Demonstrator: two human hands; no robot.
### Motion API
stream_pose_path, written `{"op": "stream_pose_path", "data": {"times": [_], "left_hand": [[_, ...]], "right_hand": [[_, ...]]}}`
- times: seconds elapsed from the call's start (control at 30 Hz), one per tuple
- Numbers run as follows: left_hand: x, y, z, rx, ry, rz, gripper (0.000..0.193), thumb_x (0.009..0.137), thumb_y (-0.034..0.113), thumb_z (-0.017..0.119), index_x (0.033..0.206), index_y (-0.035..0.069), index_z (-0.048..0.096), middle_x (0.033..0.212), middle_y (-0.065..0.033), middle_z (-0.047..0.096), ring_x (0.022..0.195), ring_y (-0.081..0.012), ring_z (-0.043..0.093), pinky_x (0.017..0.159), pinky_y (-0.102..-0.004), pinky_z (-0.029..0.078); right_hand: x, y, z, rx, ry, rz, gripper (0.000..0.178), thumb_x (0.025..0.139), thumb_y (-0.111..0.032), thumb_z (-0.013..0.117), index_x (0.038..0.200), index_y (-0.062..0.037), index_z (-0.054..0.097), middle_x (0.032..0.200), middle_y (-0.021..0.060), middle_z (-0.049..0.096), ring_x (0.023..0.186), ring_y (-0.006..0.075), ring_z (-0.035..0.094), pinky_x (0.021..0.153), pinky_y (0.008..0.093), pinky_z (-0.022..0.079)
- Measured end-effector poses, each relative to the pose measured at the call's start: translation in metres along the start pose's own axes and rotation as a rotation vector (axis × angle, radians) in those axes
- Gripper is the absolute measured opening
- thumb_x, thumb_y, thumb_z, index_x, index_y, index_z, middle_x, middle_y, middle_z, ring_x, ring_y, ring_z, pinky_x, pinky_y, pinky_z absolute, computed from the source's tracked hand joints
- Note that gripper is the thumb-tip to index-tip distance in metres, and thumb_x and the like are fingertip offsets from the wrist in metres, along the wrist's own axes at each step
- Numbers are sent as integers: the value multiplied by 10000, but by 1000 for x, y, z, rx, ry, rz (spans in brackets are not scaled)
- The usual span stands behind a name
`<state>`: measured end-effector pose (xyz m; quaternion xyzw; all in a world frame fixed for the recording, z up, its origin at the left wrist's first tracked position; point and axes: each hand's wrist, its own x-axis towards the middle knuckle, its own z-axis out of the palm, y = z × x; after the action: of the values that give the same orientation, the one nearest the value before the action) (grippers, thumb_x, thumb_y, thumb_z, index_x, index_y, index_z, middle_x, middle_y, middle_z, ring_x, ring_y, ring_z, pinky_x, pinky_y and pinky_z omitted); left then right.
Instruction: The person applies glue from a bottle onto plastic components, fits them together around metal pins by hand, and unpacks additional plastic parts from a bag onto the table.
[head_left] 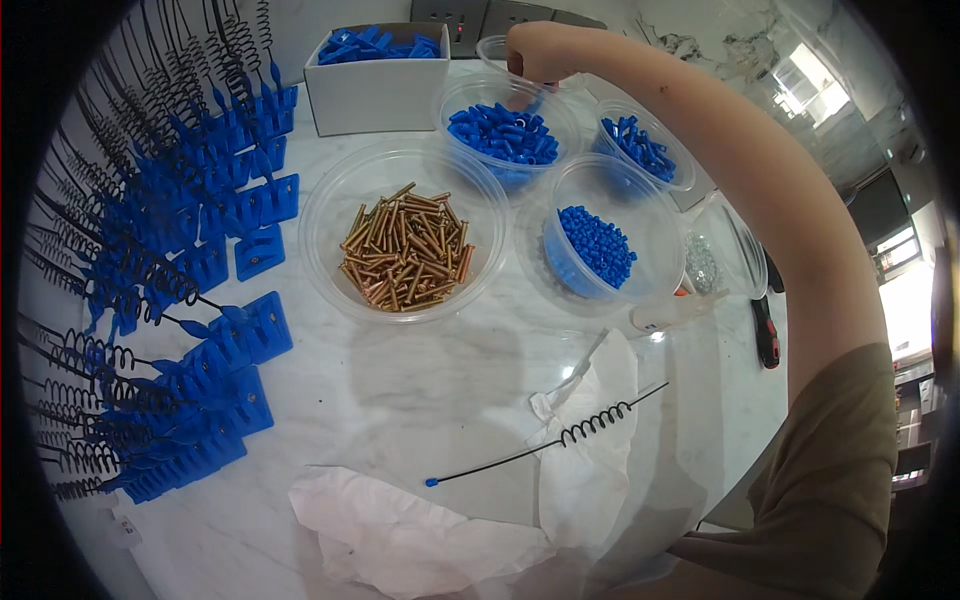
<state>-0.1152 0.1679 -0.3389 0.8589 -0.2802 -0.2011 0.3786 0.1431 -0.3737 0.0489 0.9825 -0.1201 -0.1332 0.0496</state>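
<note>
My right hand (543, 55) reaches to the far back, its fingers curled down at the rim of a clear round tub (492, 48), just behind a tub of blue plastic caps (505, 133). Its fingertips are partly hidden, so what they pinch cannot be made out. Nothing of my left hand shows. On the table near the front lies a black coiled wire (595, 424) with a small blue tip (432, 482) on its left end. Part of it rests across a torn white paper (592, 490).
Blue bases with black coiled wires (200, 240) crowd the left side. A white box of blue pieces (378, 95) stands behind a tub of brass-coloured screws (405, 250). Blue beads (597, 247) and more blue caps (638, 148) fill other tubs. A screwdriver (766, 335) lies right.
</note>
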Motion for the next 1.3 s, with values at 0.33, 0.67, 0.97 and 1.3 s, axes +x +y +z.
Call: {"op": "stream_pose_path", "data": {"times": [0.33,0.67,0.97,1.3], "left_hand": [[-7,-11,-19,38,11,-2,301,779,213,658,1020,34,649,966,-175,664,952,-395,604,831,-453,465],[-53,0,-73,157,78,-68,308,784,225,658,1032,42,650,981,-174,664,969,-401,598,841,-460,460],[-85,34,-69,130,117,-63,314,789,235,657,1043,50,650,994,-173,664,985,-406,593,849,-466,455],[-79,222,-192,40,-819,-206,342,843,313,681,1107,109,605,959,-105,668,811,-268,653,683,-355,500]], "right_hand": [[-11,-10,-9,-68,119,-20,451,625,-374,832,822,7,694,648,101,643,566,200,624,521,307,481],[-168,-75,-58,833,579,-238,231,804,-262,699,900,-53,684,771,83,665,664,209,626,597,290,491],[-315,-111,35,770,240,-879,158,796,-163,690,912,-70,635,851,44,582,641,178,578,550,257,446],[-341,-117,106,147,864,-1179,216,698,-124,647,904,-61,640,872,-1,556,660,94,514,525,202,370]]}}
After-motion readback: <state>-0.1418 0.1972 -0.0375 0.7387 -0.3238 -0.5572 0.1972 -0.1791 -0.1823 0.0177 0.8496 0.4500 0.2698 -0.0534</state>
